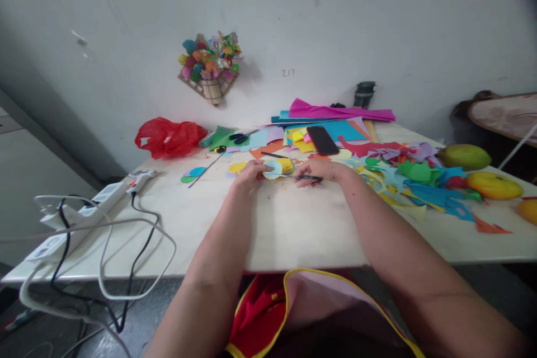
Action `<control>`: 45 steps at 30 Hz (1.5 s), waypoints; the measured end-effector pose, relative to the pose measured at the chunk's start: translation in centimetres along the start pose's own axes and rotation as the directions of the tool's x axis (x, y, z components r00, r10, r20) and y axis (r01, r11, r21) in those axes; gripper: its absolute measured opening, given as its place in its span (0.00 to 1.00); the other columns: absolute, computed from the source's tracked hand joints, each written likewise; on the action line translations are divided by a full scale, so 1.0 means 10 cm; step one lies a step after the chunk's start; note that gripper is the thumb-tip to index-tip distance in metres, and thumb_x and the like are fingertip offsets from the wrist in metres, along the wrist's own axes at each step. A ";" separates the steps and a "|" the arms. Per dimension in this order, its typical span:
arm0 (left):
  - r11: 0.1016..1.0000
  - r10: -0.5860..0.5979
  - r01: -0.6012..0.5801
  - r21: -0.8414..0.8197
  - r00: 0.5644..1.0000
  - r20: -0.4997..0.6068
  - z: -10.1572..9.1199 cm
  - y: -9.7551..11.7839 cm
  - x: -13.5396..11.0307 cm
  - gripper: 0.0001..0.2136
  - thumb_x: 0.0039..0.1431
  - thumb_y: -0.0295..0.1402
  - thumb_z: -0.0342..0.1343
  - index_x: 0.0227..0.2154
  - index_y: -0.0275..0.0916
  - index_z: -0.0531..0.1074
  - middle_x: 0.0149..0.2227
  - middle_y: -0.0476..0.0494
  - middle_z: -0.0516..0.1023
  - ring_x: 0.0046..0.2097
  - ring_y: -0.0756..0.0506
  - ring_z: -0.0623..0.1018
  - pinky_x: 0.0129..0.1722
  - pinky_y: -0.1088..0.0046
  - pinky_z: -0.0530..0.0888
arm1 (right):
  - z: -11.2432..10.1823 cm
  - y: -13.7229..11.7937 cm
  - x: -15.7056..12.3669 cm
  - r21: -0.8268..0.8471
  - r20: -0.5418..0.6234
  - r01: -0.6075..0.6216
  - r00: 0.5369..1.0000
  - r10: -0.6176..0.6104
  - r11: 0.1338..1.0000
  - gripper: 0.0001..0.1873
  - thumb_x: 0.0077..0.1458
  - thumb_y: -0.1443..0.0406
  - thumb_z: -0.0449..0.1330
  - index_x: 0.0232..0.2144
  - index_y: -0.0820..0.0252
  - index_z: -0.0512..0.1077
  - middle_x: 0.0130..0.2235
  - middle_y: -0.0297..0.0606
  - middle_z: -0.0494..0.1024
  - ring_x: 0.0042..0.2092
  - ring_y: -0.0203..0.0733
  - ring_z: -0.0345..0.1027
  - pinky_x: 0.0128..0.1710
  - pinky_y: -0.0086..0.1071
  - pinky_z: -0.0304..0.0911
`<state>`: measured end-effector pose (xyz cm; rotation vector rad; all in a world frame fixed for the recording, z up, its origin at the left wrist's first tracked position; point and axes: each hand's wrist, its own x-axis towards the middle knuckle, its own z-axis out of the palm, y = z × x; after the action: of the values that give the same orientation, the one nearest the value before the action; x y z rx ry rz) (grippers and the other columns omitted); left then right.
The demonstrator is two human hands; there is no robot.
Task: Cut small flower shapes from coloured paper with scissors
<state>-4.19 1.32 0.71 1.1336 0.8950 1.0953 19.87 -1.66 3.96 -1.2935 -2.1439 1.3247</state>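
Near the middle of the table, my left hand (250,173) pinches a light blue paper cutout (273,168) with a rounded edge. My right hand (316,169) is closed round the black handles of a pair of scissors (309,178), and their thin metal blades point left to the lower edge of the blue paper. Whether the blades are apart is too small to tell. Just behind the blue piece lie yellow paper cutouts (285,165). A dark, thin pen-like stick (274,155) rests beyond my hands.
At the right lie colourful paper scraps (419,170) and mangoes (495,185). Behind are a phone (322,140), paper sheets (348,130), rolled pink paper (342,111), other scissors (241,137) and a red plastic bag (170,137). A power strip (79,218) with loose cables runs along the left.
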 end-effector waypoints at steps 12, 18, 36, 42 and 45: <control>0.999 0.015 -0.015 -0.035 1.000 -0.004 0.00 0.00 0.00 0.10 0.30 0.24 0.68 0.14 0.34 0.70 0.19 0.45 0.75 0.23 0.50 0.73 0.27 0.73 0.70 | 0.03 0.01 0.03 0.027 0.035 -0.024 0.999 0.023 0.999 0.20 0.38 0.55 0.72 0.31 0.62 0.76 0.18 0.31 0.72 0.18 0.31 0.62 0.16 0.24 0.54; 1.000 0.015 -0.015 -0.024 1.000 -0.003 0.00 0.03 -0.01 0.11 0.28 0.25 0.70 0.16 0.33 0.72 0.20 0.45 0.75 0.24 0.50 0.74 0.29 0.74 0.71 | 0.04 0.01 0.04 0.041 0.019 -0.018 1.000 0.017 0.999 0.20 0.38 0.55 0.72 0.31 0.63 0.76 0.18 0.31 0.73 0.18 0.30 0.61 0.16 0.24 0.53; 1.000 0.004 -0.005 -0.016 1.000 -0.018 0.00 0.04 -0.03 0.11 0.32 0.23 0.70 0.15 0.32 0.71 0.19 0.45 0.75 0.23 0.49 0.74 0.30 0.72 0.72 | 0.02 -0.05 0.00 -0.010 -0.017 -0.005 1.000 0.005 1.000 0.17 0.39 0.57 0.72 0.29 0.63 0.78 0.18 0.30 0.71 0.19 0.29 0.61 0.18 0.24 0.55; 0.998 0.022 -0.024 -0.054 0.999 -0.031 -0.02 0.02 -0.01 0.09 0.31 0.23 0.69 0.17 0.31 0.73 0.20 0.44 0.76 0.24 0.48 0.75 0.30 0.72 0.73 | 0.02 0.00 0.02 0.021 0.004 -0.002 1.000 0.002 1.000 0.21 0.37 0.55 0.73 0.31 0.63 0.78 0.20 0.32 0.74 0.21 0.32 0.64 0.20 0.25 0.59; 0.986 0.085 -0.100 -0.137 0.990 -0.108 -0.05 0.00 0.03 0.08 0.33 0.24 0.67 0.21 0.32 0.74 0.24 0.41 0.78 0.28 0.45 0.78 0.32 0.70 0.75 | 0.00 0.00 -0.01 0.034 0.018 0.002 1.000 -0.002 0.999 0.23 0.36 0.54 0.73 0.33 0.64 0.78 0.21 0.34 0.76 0.21 0.32 0.65 0.21 0.26 0.61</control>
<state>-4.58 1.72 0.61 1.0167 0.8360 1.2824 19.95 -1.74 4.02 -1.2708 -2.1251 1.3711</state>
